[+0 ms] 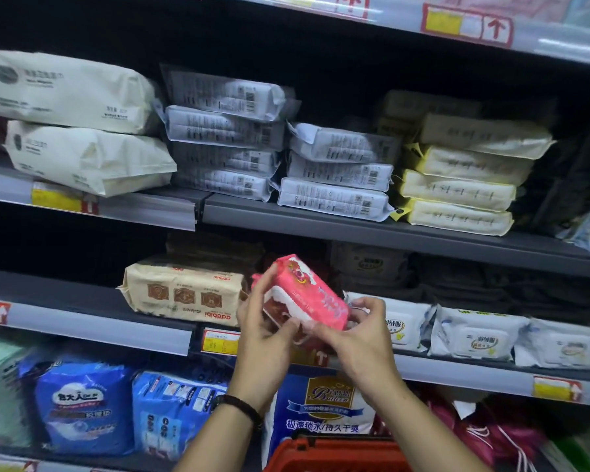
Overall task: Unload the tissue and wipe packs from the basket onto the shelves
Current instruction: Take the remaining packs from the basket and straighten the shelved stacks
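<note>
A pink wipe pack point(307, 291) is held up in front of the middle shelf point(82, 321), tilted with one end pointing up and back. My left hand point(263, 325) grips its left side and underside. My right hand point(358, 332) pinches its lower right end. The pack hovers in the gap between a beige pack point(184, 291) on the left and white wipe packs point(402, 325) on the right. The red basket point(334, 454) shows at the bottom edge, below my forearms; its contents are hidden.
The upper shelf point(321, 219) carries cream packs, stacked white flat packs and yellow-edged packs. Blue bagged goods point(82, 403) and a blue-white bag point(324, 410) stand on the bottom shelf. Price rails run along each shelf edge. More white wipe packs point(481, 338) line the middle shelf to the right.
</note>
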A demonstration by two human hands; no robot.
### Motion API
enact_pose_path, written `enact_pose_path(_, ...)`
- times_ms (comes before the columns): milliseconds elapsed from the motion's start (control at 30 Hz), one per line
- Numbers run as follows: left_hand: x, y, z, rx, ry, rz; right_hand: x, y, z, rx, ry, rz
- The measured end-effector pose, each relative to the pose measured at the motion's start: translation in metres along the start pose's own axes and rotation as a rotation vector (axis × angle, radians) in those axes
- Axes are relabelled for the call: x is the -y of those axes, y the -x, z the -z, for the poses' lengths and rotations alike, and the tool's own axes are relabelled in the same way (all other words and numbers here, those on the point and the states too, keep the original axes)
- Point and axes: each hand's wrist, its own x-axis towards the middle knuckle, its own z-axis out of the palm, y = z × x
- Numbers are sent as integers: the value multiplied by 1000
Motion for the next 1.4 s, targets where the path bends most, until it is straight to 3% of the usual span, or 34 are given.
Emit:
enact_pose_path(100, -7, 0, 3, -44, 29, -54, -3, 3, 1, 81, -40, 3)
enact_pose_path(167, -10, 0, 7, -66, 32, -15, 1, 8, -1, 95, -233, -19)
enact_pose_path(233, -12, 2, 8, -1, 47, 124, 1, 12, -5, 113, -471, -62)
enact_pose_path(300, -14, 7, 6, 117, 134, 303, 4, 14, -8, 151, -515, -83)
enact_pose_path(367, -12, 6, 8, 122, 218, 381, 8, 15, -8, 190, -399, -72)
enact_pose_path(467, -16, -3, 18, 86, 208, 331, 13, 9, 0, 97, -248, -12)
enact_pose_path(700, -16, -16, 21, -49, -281, 30, 14, -6, 9, 27, 48, 149)
enact_pose_path(867, 1, -31, 26, -196, -659, -149, -4, -13, -3, -37, 104, 104)
enact_pose_path(967, 14, -32, 21, -243, -630, -149, -10, -14, -12, -122, 203, 119)
enact_pose_path(1067, 24, -34, 16, -304, -616, -131, -19, -15, -24, -67, 335, 31)
enact_pose_path(1167, 26, -27, 12, -243, -812, -214, -23, -14, -30, -73, 576, 13)
enact_pose_path(1233, 26, -21, 11, -229, -901, -217, -19, -15, -32, -88, 603, -24)
enact_pose_path(1400, 40, -13, 10, -113, -853, -84, -7, -10, -31, 65, 731, -88)
